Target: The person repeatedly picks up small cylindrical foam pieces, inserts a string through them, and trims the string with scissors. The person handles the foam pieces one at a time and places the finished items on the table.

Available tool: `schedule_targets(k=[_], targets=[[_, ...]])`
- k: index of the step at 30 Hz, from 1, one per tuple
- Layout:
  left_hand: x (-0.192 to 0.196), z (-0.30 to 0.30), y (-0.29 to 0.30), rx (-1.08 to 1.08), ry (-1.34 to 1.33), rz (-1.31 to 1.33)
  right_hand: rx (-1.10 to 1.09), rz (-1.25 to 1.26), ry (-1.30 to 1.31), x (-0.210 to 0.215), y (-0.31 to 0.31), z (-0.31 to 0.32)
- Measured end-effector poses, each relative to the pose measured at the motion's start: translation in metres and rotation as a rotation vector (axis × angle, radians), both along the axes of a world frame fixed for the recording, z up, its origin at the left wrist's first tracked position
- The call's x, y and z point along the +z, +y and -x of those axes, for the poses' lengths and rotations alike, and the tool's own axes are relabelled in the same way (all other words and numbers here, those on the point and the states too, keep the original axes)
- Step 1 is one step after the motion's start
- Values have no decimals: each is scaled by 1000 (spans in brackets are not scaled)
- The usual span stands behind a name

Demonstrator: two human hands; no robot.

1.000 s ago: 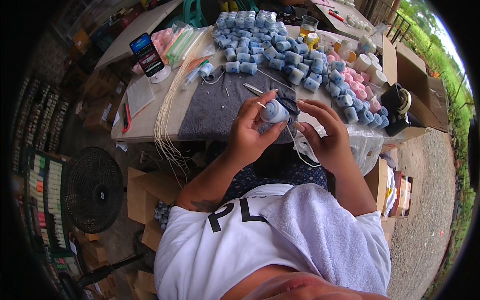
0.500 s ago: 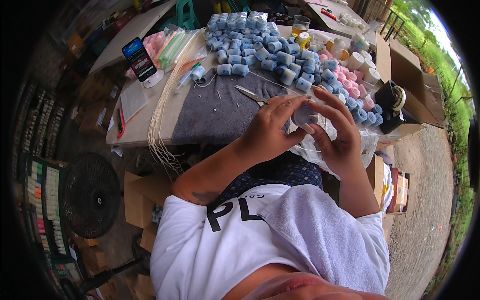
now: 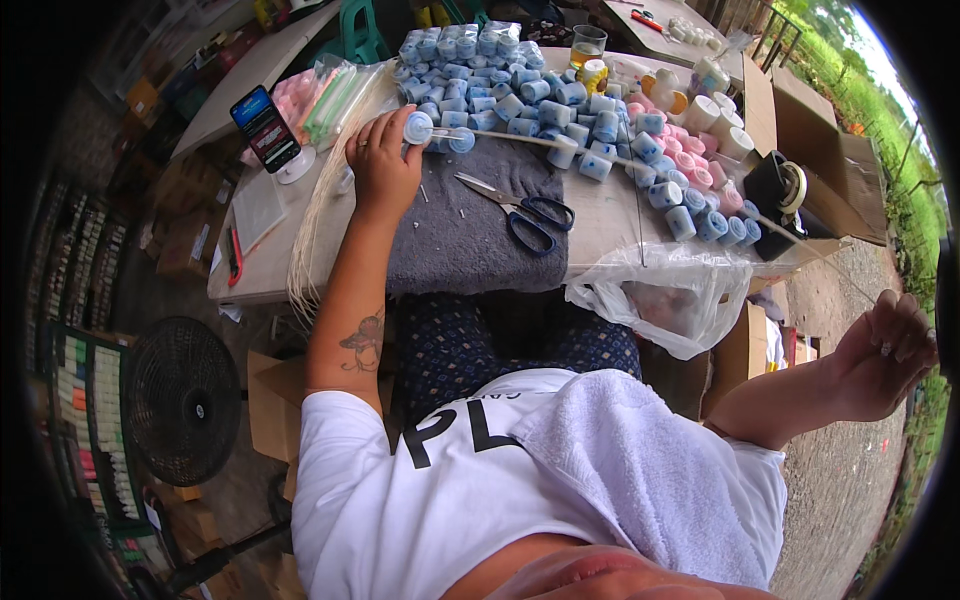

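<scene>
At the table's far left part, my left hand [image 3: 382, 160] grips a small round pale-blue candle [image 3: 418, 127], its end facing right. From the candle a pale wick [image 3: 500, 134] runs taut across the table to my right hand [image 3: 885, 345], held out past the table's right side. Those right fingers are curled closed around the wick's far end. Below the left hand, scissors [image 3: 515, 201] with dark blue handles lie partly open on a grey cloth [image 3: 440, 250]. Many blue-and-white candles [image 3: 540, 90] crowd the table beyond the cloth.
A phone [image 3: 265, 130] stands at the left, near a hanging bundle of pale wicks [image 3: 312, 240]. Pink candles [image 3: 690, 160], a black tape dispenser [image 3: 775, 210] and a clear plastic bag [image 3: 665, 300] lie right. A glass [image 3: 588, 45] stands at the back; a fan [image 3: 183, 398] is lower left.
My hands, close together around a candle before, have spread wide apart. The left carried the candle to the far left; the right swung far right, drawing the wick out straight. The scissors are uncovered.
</scene>
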State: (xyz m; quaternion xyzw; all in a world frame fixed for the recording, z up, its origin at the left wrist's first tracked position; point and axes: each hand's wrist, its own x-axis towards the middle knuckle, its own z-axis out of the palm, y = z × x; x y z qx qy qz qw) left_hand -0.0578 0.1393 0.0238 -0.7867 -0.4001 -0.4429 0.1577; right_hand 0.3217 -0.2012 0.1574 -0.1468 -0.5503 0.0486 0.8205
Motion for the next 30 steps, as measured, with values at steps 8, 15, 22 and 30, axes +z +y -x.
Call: schedule_targets(k=[8,15,22,30], targets=[[-18,-47,3,93,473,557,118,114,130,-21,6,-12],[-24,-168,6,-314,143,821,429,440,284,-50,50,24],[-60,-181,11,-385,-93,679,418,670,-14,-80,72,65],[4,-85,-92,-766,-369,372,-376,638,-490,-87,91,101]])
